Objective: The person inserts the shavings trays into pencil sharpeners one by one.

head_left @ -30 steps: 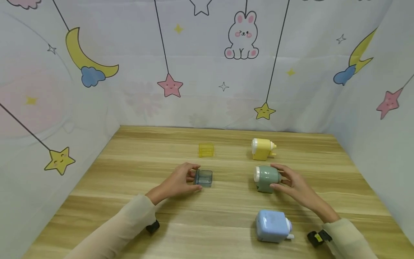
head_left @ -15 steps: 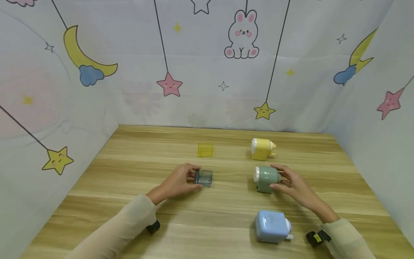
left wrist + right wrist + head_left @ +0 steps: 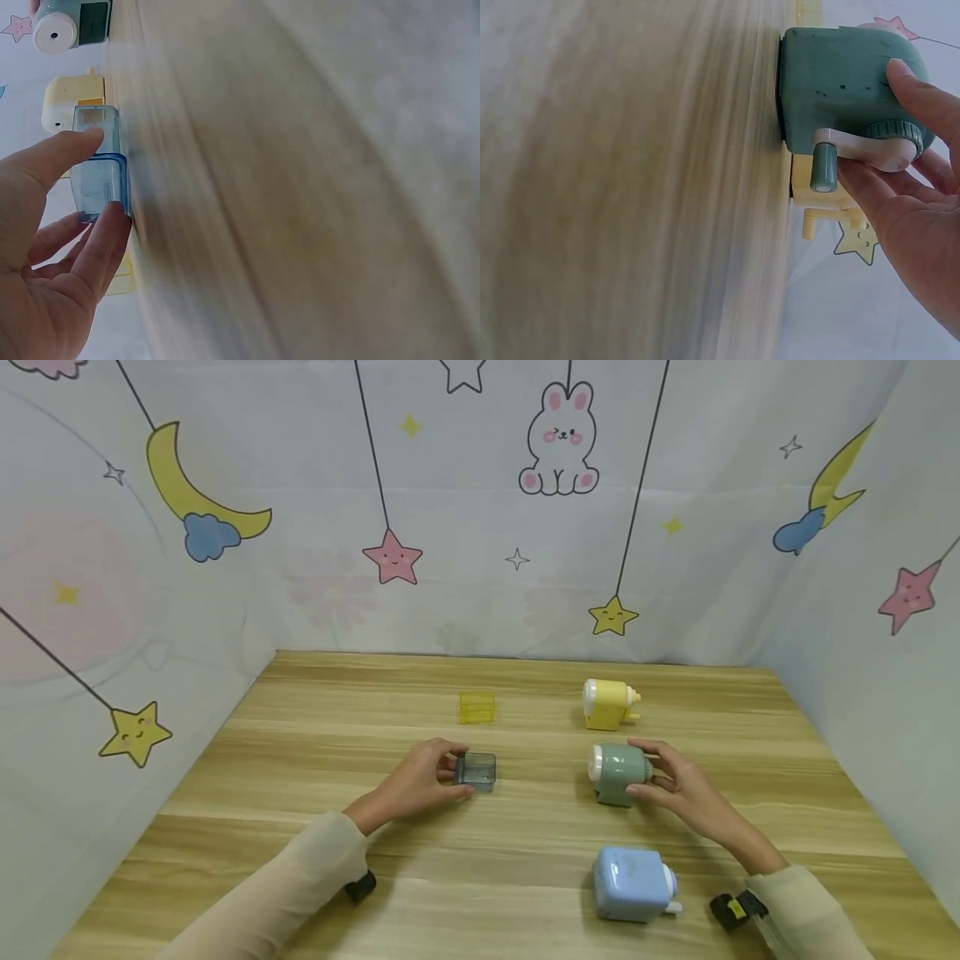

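Note:
My left hand [image 3: 414, 783] pinches a clear blue-grey shavings drawer [image 3: 480, 772] between thumb and fingers, low over the wooden table. In the left wrist view, the thumb lies on one side of the drawer [image 3: 97, 184] and the fingertips on the other. My right hand [image 3: 688, 792] grips a green pencil sharpener [image 3: 621, 768] from its crank end. Its white round front faces left, with a dark rectangular opening [image 3: 93, 22] beside it in the left wrist view. In the right wrist view, the sharpener's crank handle [image 3: 824, 168] hangs beside the fingers, and its base sits at the tabletop.
A yellow pencil sharpener [image 3: 606, 705] stands behind the green one, a blue pencil sharpener [image 3: 632, 885] nearer the front. Behind the left hand lies a clear yellow shavings drawer [image 3: 477, 707]. Printed cloth walls [image 3: 480, 610] border the wooden table [image 3: 337, 693] at the back and sides.
My left hand has shifted very slightly to the right with the blue-grey drawer. The right hand and the green sharpener have stayed in place.

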Demonstrator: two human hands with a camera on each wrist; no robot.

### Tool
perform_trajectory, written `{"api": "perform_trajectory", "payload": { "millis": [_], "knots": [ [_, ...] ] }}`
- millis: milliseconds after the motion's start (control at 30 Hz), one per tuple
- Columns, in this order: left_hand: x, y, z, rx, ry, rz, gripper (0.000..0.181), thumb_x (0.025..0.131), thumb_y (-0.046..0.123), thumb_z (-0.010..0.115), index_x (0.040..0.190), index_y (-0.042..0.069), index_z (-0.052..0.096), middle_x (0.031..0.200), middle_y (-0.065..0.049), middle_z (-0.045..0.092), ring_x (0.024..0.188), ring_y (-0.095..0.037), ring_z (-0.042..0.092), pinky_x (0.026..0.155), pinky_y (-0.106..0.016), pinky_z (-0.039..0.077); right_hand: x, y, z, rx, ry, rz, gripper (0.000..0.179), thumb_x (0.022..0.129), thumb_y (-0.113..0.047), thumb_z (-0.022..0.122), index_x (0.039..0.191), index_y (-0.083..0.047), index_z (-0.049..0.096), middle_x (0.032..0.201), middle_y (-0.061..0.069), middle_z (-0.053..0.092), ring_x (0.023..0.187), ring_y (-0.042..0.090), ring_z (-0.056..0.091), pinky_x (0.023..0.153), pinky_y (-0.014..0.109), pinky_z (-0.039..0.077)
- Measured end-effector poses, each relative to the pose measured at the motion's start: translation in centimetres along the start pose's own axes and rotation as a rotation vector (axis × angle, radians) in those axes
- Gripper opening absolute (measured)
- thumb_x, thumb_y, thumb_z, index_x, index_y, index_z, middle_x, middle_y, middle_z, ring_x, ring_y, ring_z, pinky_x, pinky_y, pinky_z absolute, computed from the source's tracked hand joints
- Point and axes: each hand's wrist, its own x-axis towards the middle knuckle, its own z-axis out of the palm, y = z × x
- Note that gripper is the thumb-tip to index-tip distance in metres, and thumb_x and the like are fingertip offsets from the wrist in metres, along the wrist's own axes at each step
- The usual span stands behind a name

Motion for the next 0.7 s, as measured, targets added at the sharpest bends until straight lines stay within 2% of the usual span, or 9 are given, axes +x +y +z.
{"api": "perform_trajectory", "payload": {
  "millis": [333,700],
  "knots": [
    [0.3,0.5,0.5,-0.018,-0.004,-0.006,0.061,0.08,0.01,0.085,0.131,-0.011,0.057,0.114,-0.019,0.06,0.1,-0.029,0.065,0.083,-0.026,0.058,0.2,-0.2,-0.2,0.005,-0.007,0.017,0.062,0.09,0.0,0.073,0.142,0.01,0.041,0.141,0.029,0.045,0.126,0.05,0.045,0.096,0.023,0.049],
    [0.8,0.7,1.2,-0.015,-0.008,-0.021,0.062,0.079,0.012,0.087,0.129,-0.01,0.058,0.117,-0.019,0.064,0.098,-0.026,0.067,0.079,-0.022,0.057,0.2,0.1,-0.3,0.02,-0.001,0.026,0.062,0.089,-0.001,0.074,0.141,0.01,0.042,0.139,0.027,0.047,0.126,0.048,0.045,0.096,0.024,0.049]
  ]
}}
